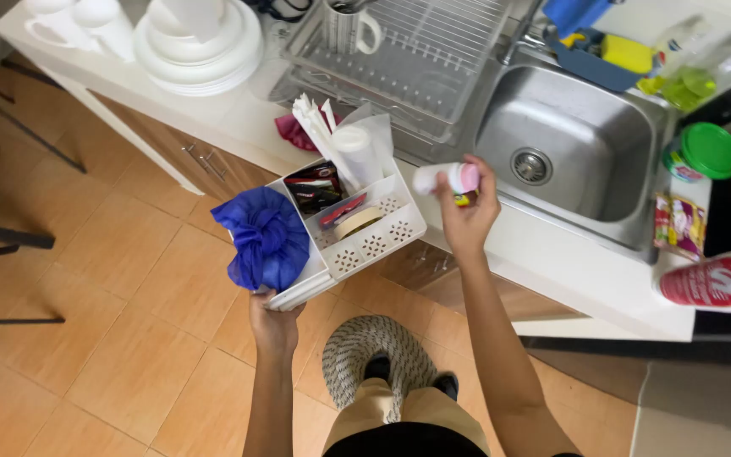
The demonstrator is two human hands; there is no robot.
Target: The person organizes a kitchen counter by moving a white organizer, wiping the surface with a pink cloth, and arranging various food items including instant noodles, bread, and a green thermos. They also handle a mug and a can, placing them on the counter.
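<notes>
Over the front edge of the white counter, we see a white divided organizer tray held partly out past the edge above the tiled floor. The left hand grips the tray from below at its near corner, fingers closed around the rim. The tray's near compartment holds a bunched blue cloth; the middle compartments hold dark packets and a roll of tape; the far end carries white straws and a stack of white cups in clear wrap. The right hand is raised just beside the tray's far corner, over the counter's front edge, fingers wrapped around a small white bottle with a pink end, held sideways. Behind that hand lies a steel sink, set into the counter. Left of the sink stands a dish rack with a mug, and farther left a stack of white plates. Toward the counter's right end we note a green-lidded tub, colourful sachets and a red-and-white bag. A woven round mat lies on the floor by the person's feet.
</notes>
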